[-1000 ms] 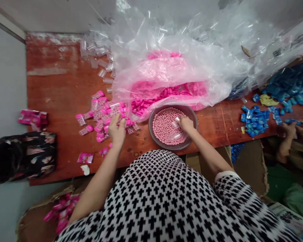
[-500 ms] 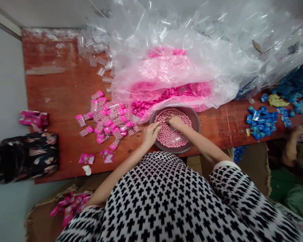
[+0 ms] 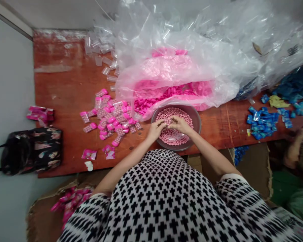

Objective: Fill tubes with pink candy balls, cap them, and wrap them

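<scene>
Hands meet over a round, dark bowl [image 3: 197, 118] in the head view, the only view there is. The bowl sits at the near edge of a reddish-brown, scuffed wooden table [image 3: 63, 84] and is heaped with small, matt pink beads [image 3: 175, 113], each roughly spherical. The left hand [image 3: 156, 129] and the right hand [image 3: 179, 123] lie fingertip to fingertip on the beads, fingers curled inward; something small seems pinched between them, but whether either hand truly grips it cannot be told. A bit of clear, glossy plastic [image 3: 178, 135] lies on the beads just under the right wrist.

Left of the bowl is a loose pile of small filled tubes [image 3: 110, 117], transparent bodies packed with pink beads and closed with shiny pink caps. Behind that pile, empty clear tubes [image 3: 106, 65] lie scattered. A big crumpled, translucent plastic bag [image 3: 181, 53] spills bright pink caps [image 3: 146, 103] right up to the bowl's far rim. Two small pink printed packets [image 3: 99, 153] lie flat near the table's front edge; their print is too small to read. A dark floral bag [image 3: 32, 149] rests off the table's left side. At the right, blue wrapped pieces [image 3: 261, 122] are strewn, and another person's hand [image 3: 301, 132] shows at the edge. The wearer's garment [image 3: 166, 201] is white with black crosses.
</scene>
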The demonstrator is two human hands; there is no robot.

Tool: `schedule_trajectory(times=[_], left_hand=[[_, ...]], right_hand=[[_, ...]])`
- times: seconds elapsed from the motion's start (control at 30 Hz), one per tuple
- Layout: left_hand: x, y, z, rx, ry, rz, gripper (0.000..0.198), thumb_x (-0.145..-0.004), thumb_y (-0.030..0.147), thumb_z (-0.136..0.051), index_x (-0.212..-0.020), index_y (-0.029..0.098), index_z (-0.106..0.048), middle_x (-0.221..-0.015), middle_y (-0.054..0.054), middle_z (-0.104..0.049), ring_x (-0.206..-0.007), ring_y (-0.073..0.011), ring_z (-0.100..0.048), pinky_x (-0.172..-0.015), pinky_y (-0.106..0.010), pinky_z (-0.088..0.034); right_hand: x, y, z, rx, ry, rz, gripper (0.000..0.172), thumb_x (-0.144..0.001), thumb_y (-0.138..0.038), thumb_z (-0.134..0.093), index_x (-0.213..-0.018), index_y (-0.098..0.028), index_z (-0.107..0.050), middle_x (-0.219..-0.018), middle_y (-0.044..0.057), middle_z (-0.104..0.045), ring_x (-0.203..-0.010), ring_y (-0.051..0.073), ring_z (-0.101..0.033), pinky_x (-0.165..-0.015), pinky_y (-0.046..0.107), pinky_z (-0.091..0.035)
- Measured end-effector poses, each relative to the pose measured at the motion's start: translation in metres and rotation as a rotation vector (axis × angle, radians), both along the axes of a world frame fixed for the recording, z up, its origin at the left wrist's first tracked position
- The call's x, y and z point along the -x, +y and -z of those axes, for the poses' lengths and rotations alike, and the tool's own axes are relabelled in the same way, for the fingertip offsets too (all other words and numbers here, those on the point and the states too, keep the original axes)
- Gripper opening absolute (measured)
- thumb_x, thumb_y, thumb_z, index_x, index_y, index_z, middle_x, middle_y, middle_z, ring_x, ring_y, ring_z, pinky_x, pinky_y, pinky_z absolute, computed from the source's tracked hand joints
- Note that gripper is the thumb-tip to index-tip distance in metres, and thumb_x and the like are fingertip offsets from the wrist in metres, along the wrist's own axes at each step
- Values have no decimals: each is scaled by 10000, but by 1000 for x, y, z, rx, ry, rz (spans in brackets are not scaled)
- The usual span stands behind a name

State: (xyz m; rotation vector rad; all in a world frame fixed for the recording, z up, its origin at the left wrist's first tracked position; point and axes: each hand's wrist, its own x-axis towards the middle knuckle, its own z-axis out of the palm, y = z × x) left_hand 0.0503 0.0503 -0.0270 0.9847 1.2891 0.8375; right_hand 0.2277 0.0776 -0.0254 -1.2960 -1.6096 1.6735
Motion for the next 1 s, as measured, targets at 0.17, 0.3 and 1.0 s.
schedule_trajectory(times=[0.17, 0.3, 1.0], left_hand=[[-6, 5, -8, 190, -290, -33, 427, -625, 362, -726, -984, 136, -682, -857, -34, -695, -696, -179, -638, -734, -403, -545], [2, 8, -11, 93, -211, 76, 439, -628, 407, -724, -984, 151, -704, -900, -58, -711, -764, -203, -643, -775, -402, -531], [26, 20, -7, -156, 217, 152, 327, -735, 413, -632, -965, 191, -700, -974, -77, -699, -893, -217, -637, -848, -358, -478]], right_hand=[[-14, 5, -37, -232, -131, -113, 484, -774, -337, -631, -1212, -178, -502, -1128, 80, -620, -949, 176, -614, -853, 320, -480], [-15, 9, -53, -390, -280, -241, 313, -831, -325, -577, -1105, -174, -588, -1031, 71, -670, -924, 177, -618, -840, 300, -462], [-48, 85, -32, -484, -774, -163, 260, -904, -347, -468, -1029, -197, -640, -980, 62, -680, -887, 179, -612, -784, 270, -429]])
